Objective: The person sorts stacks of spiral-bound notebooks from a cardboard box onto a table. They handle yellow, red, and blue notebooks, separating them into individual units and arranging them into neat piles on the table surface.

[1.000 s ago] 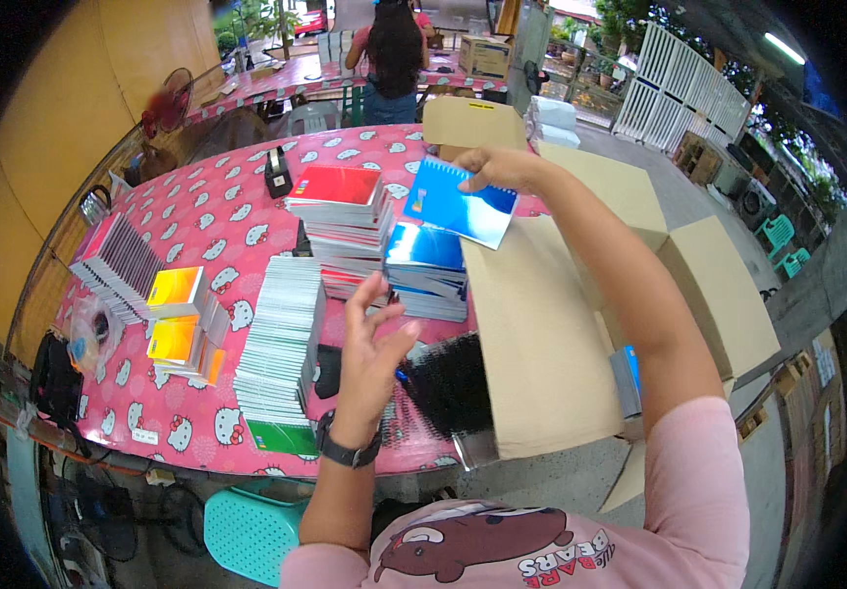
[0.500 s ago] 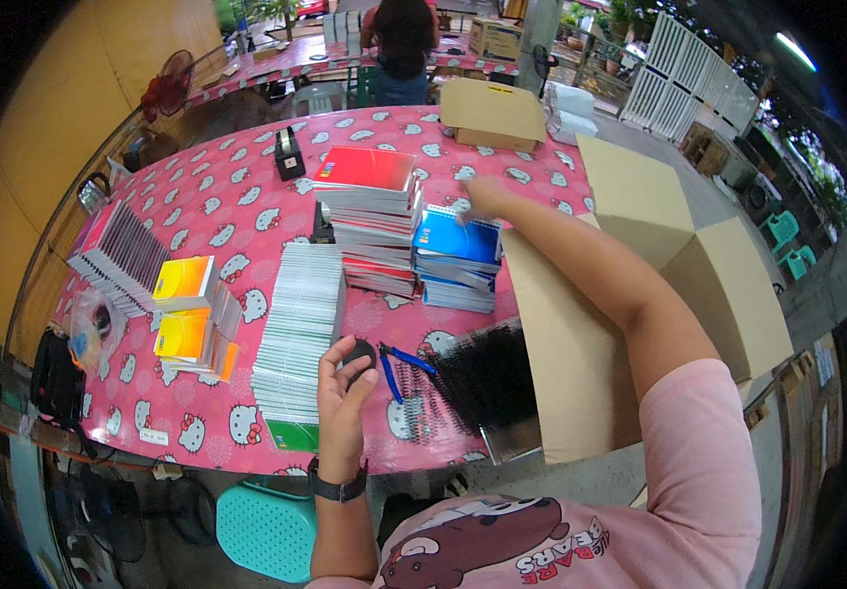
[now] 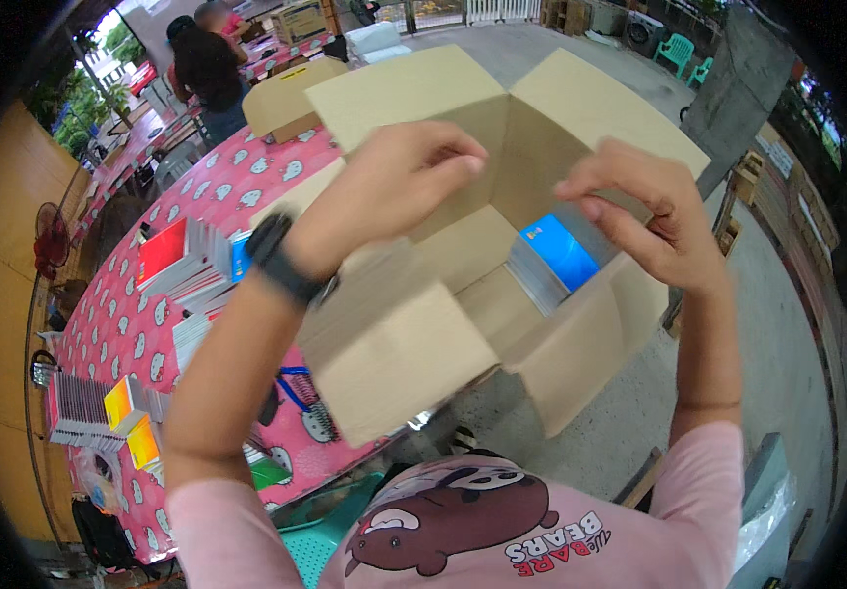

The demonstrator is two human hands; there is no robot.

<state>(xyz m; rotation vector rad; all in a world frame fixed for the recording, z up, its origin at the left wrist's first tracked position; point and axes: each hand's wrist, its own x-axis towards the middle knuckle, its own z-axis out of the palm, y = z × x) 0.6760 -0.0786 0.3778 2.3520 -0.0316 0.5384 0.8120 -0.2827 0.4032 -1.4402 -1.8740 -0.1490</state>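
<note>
Both hands are raised over an open cardboard box point(image 3: 399, 339) with its flaps spread. My left hand point(image 3: 389, 191), with a dark watch on the wrist, is above the box's left side, fingers loosely bent and slightly apart. Opposite it, my right hand point(image 3: 644, 211) hovers over the right wall, thumb and fingers curved with a gap between them. Nothing shows in either hand, though both are a little blurred. Inside the box, a stack of blue-covered notebooks point(image 3: 563, 257) stands against the right side, below my right hand.
Left of the box, a pink patterned table point(image 3: 138, 334) bears red notebooks point(image 3: 168, 257), yellow-orange notebooks point(image 3: 127, 404) and blue-handled pliers point(image 3: 296, 388). A smaller carton point(image 3: 291, 98) sits at its far end. Two people are farther back. A teal stool point(image 3: 320, 540) is below.
My view has turned right toward the box. My left hand has left the dark round thing by the pliers and risen over the box. My right hand has come back from beside the blue notebooks.
</note>
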